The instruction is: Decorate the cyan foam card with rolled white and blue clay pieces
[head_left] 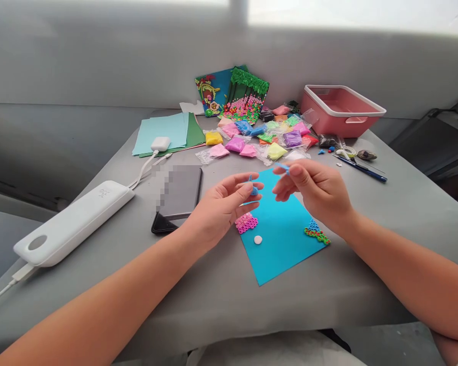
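- Head view: the left hand (221,206) pinches a small blue clay bit (253,190) between thumb and fingertips, so its grip is closed on it.
- The right hand (316,189) pinches a thin blue clay strip (283,167) the same way, its grip shut tight on it.
- Both bits hang just above the blue paper sheet (280,239) on the grey counter (385,213).
- On the sheet sit a pink clay shape (246,222), a white clay ball (258,239) and a green and blue clay shape (316,232).
- Bags of clay (259,134) lie farther back, near a pink tub (341,109). A phone (179,198) lies just left of the sheet.
- The soft bits could squash or snap if the fingers squeeze too hard.
- A wrist could bump the shapes below and smear them.
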### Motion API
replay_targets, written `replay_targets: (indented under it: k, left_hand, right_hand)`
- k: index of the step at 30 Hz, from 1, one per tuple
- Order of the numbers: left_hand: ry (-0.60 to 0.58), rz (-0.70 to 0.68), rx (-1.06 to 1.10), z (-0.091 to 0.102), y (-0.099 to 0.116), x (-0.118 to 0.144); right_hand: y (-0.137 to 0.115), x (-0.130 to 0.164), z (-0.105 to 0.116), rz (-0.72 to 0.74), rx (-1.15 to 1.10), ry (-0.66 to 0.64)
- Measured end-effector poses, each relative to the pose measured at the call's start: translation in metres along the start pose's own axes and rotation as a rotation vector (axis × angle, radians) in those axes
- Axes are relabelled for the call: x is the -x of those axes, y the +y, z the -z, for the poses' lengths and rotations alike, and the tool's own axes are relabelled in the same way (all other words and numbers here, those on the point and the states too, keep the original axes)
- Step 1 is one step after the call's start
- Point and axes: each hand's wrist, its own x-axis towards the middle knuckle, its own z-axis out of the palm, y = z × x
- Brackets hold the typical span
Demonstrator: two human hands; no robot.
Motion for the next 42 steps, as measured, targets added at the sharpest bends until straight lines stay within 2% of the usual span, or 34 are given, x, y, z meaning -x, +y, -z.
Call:
replay_targets:
  k: [4,6,9,11,13,16,19,22,28,30,36,42]
  left_hand:
    - [0.013,-0.072,-0.159,0.007,0.003,-0.002]
    - [0.024,-0.171,-0.259,0.011,0.006,-0.005]
    - [0.084,-0.422,-0.483,0.022,0.013,-0.014]
    - [0.161,-0.651,-0.752,0.032,0.019,-0.023]
    - [0.240,-0.778,-1.007,0.042,0.023,-0.034]
    - [0.464,-0.731,-1.243,0.054,0.027,-0.051]
    - [0.512,-0.655,-1.337,0.059,0.027,-0.060]
    - [0.506,-0.602,-1.437,0.057,0.026,-0.062]
    - [0.453,-0.556,-1.585,0.049,0.019,-0.066]
    - [0.414,-0.536,-1.618,0.046,0.016,-0.068]
    - [0.244,-0.464,-1.681,0.042,0.013,-0.069]
    - [0.202,-0.433,-1.527,0.043,0.016,-0.067]
  right_hand:
    - [0.002,-0.001,0.001,0.030,0.101,0.059]
    - [0.002,-0.002,0.001,0.036,0.092,0.070]
    - [0.000,-0.003,0.001,-0.015,-0.024,0.046]
    - [-0.001,-0.004,0.002,-0.058,-0.045,0.025]
    - [-0.002,-0.003,0.003,-0.048,0.016,0.025]
    - [-0.003,-0.004,0.003,0.005,0.094,0.032]
    - [-0.002,-0.004,0.003,-0.048,0.026,0.001]
    - [-0.001,-0.003,0.003,-0.099,0.006,-0.013]
    - [-0.001,-0.003,0.002,-0.059,0.015,-0.051]
    - [-0.003,-0.002,0.001,-0.050,0.021,-0.064]
    - [-0.005,0.000,-0.001,0.104,0.102,-0.030]
    - [0.000,-0.002,0.001,-0.038,0.019,-0.023]
